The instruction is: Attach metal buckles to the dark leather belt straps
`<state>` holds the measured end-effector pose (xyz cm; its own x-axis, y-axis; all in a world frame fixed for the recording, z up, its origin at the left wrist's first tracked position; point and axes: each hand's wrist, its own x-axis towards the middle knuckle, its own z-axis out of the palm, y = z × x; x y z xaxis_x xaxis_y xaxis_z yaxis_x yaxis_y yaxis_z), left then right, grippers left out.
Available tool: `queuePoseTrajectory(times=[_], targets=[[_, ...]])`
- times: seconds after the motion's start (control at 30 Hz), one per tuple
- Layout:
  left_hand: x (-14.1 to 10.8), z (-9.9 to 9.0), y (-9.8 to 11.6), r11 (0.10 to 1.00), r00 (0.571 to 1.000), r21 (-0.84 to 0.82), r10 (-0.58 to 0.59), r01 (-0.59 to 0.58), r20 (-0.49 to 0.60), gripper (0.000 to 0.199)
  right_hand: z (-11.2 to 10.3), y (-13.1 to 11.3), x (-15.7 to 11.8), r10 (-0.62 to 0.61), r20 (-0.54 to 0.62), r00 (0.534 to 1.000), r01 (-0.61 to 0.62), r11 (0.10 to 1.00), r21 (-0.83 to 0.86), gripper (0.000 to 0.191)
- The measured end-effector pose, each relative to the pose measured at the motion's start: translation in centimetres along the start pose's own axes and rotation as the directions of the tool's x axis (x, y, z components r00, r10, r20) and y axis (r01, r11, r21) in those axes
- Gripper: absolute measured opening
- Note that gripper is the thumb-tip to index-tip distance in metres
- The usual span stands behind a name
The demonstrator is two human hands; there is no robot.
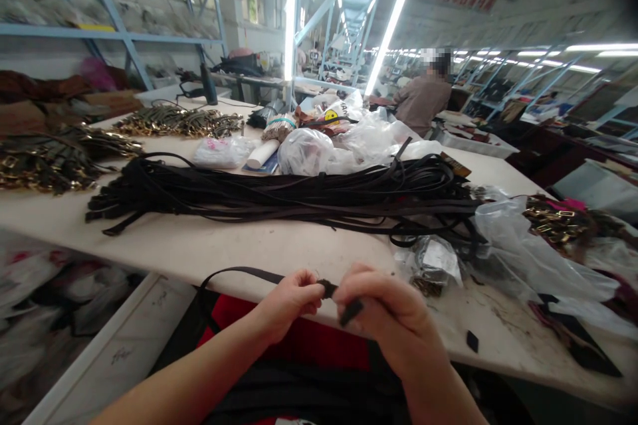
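Observation:
My left hand (296, 299) pinches a dark strap (252, 271), whose loose length loops left over the table's front edge. Between my two hands a short dark piece of the strap shows, with a rough, fuzzy-looking surface. My right hand (381, 309) is closed on the same strap close to its end, and a black tip sticks out below the fingers. What exactly lies inside the right fingers is hidden. Just beyond both hands, a long bundle of black straps (279, 196) lies across the table.
Piles of straps with gold-coloured buckles (179, 121) lie at the back left, more buckles (558, 219) at the right. Clear plastic bags (528, 246) and a small black piece (472, 341) rest on the table (249, 239). A person (423, 99) is farther back.

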<state>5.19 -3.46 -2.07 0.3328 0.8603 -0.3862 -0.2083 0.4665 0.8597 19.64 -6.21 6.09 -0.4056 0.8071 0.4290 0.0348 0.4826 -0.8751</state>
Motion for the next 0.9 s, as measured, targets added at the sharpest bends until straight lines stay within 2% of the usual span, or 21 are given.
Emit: queuePoseTrajectory(times=[0.03,0.07,0.13,0.2,0.27,0.33,0.5,0.6,0.67,0.73,0.8,0.87,0.9], targets=[[0.1,0.0,-0.2,0.999,1.0,-0.035,0.002,-0.002,-0.002,0.023,-0.2,0.2,0.1,0.037,-0.003,0.999,-0.037,0.982,-0.183,0.02],[0.2,-0.1,-0.2,0.998,1.0,-0.064,0.006,-0.006,-0.004,0.023,-0.3,0.6,0.1,0.092,-0.014,0.996,-0.09,0.916,-0.391,0.021],[0.1,-0.2,0.0,0.996,1.0,-0.094,0.004,-0.005,-0.01,0.024,-0.3,2.1,-0.1,0.211,-0.05,0.976,-0.181,0.671,-0.719,0.021],[-0.1,-0.3,0.1,0.997,1.0,-0.08,-0.006,0.005,-0.021,0.023,0.0,3.7,-0.4,0.298,-0.093,0.95,-0.229,0.466,-0.855,0.02],[-0.2,-0.2,0.1,0.999,0.999,-0.04,0.0,-0.001,-0.037,0.021,0.4,4.7,-0.8,0.33,-0.115,0.937,-0.249,0.402,-0.881,0.02],[-0.3,-0.1,-0.1,1.0,0.998,0.009,0.018,-0.017,-0.058,0.022,0.8,5.2,-1.1,0.329,-0.134,0.935,-0.275,0.428,-0.861,0.021],[-0.5,0.0,-0.5,0.993,0.996,0.087,0.082,-0.079,-0.026,0.024,1.2,6.0,-1.3,0.322,-0.12,0.939,-0.297,0.585,-0.755,0.026],[-0.7,-0.2,-0.1,0.983,0.991,0.132,0.129,-0.124,-0.024,0.021,1.2,6.2,-1.5,0.304,-0.048,0.951,-0.228,0.59,-0.774,0.029],[-1.1,-0.9,1.1,0.979,0.984,0.119,0.171,-0.164,-0.048,0.023,0.8,6.0,-1.6,0.268,-0.025,0.963,-0.174,0.549,-0.818,0.027],[-1.9,-2.2,3.4,0.974,0.966,-0.002,0.223,-0.225,-0.132,0.026,0.1,5.5,-1.6,0.188,-0.067,0.98,-0.159,0.529,-0.834,0.019],[-2.8,-3.8,6.1,0.925,0.921,-0.186,0.275,-0.332,-0.274,0.025,-0.8,4.8,-1.5,0.12,-0.11,0.987,-0.16,0.597,-0.786,0.015],[-3.6,-5.0,8.3,0.835,0.858,-0.312,0.313,-0.453,-0.407,0.021,-1.7,4.1,-1.4,0.12,-0.114,0.986,-0.165,0.699,-0.695,0.015],[-3.9,-5.1,8.8,0.803,0.839,-0.342,0.324,-0.488,-0.436,0.018,-1.9,3.7,-1.3,0.131,-0.107,0.986,-0.169,0.738,-0.653,0.016]])
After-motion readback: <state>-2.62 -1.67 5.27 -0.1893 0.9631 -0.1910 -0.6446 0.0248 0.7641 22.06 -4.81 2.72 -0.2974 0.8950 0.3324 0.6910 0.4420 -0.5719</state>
